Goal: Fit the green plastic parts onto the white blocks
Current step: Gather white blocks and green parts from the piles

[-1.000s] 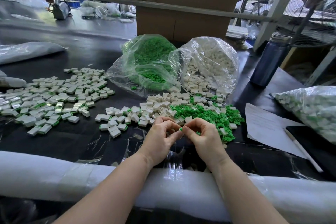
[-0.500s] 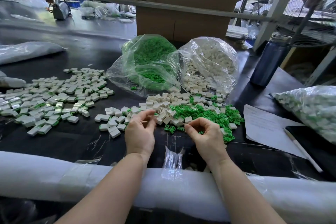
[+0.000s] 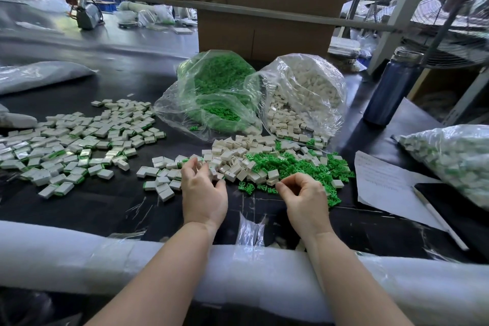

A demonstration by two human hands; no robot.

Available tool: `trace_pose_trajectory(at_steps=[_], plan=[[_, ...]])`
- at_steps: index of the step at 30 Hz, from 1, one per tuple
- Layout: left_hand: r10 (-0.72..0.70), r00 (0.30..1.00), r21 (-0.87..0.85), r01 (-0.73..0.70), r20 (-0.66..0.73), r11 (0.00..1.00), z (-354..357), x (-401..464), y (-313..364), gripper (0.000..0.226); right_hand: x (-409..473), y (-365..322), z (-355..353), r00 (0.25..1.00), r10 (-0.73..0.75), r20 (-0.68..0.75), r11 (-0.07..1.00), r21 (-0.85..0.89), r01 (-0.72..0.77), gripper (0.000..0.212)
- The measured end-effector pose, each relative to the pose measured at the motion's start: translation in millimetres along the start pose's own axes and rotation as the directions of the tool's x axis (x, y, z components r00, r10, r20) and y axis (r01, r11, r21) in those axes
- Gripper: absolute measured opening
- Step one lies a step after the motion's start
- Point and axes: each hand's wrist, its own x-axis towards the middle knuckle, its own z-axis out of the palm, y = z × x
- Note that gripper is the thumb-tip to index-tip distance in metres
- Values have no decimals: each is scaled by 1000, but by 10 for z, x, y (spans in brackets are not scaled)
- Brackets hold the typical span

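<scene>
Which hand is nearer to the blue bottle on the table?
Right. The right hand sits by the loose green parts, on the same side as the blue bottle, which stands farther back. The left hand is further off, among the white blocks.

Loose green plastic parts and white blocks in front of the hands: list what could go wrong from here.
1. The heap of loose green plastic parts overlaps the unfitted white plastic blocks, so the left hand could grab a wrong piece.
2. Finished green-edged white blocks lie right beside the unfitted ones and may get mixed back in.
3. The right hand works near the white paper sheet; small parts could slide under it.
</scene>
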Motion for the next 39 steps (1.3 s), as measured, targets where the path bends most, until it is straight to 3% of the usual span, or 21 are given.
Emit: trace_pose_trajectory(at_steps=[11, 19, 28, 34, 39], plan=[[161, 976, 303, -198, 144, 932, 64, -44, 47, 53, 0, -6, 7, 1000, -5, 1, 994, -106, 5, 8], [182, 978, 257, -203, 103, 945, 69, -56, 14, 28, -9, 5, 24, 998, -16, 59, 945, -327, 34, 17], [184, 977, 363, -211, 108, 908, 61, -78, 51, 24, -32, -15, 54, 996, -27, 89, 876, -478, 67, 18], [234, 964, 309, -262, 125, 914, 53, -102, 71, 11, -46, -41, 52, 993, -75, 86, 884, -454, 107, 10], [313, 926, 103, -340, 212, 935, 56, -111, 73, 12, -60, -75, 40, 991, -95, 90, 918, -377, 122, 9]])
